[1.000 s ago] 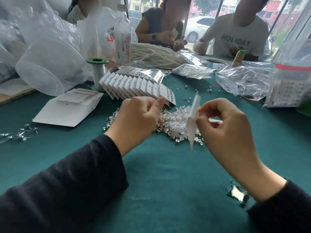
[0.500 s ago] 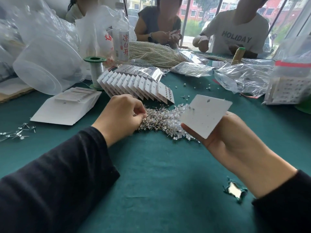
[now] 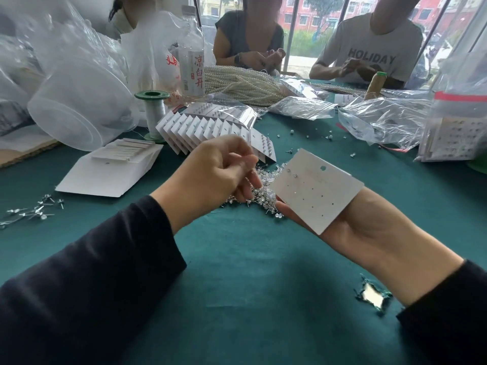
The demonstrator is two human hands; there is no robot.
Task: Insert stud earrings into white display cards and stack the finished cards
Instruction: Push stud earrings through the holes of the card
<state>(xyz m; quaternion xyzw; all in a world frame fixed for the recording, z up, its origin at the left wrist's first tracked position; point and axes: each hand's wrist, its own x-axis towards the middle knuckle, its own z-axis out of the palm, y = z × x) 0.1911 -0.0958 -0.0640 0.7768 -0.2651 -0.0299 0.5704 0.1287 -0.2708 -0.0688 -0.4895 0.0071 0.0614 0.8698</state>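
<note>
Green cloth covers the surface (image 3: 237,272), crowded beyond your hands.
A fanned row of finished cards (image 3: 210,133) lies just behind the stud pile (image 3: 264,196), with blank cards (image 3: 110,175), a green spool (image 3: 152,111) and plastic bags (image 3: 382,119) around. Your left hand (image 3: 213,177) hangs curled over the pile, partly hiding it; whether it pinches a stud you cannot tell. Your right hand (image 3: 369,227) grips the white display card (image 3: 316,191) from behind, two studs along its upper-left edge.
</note>
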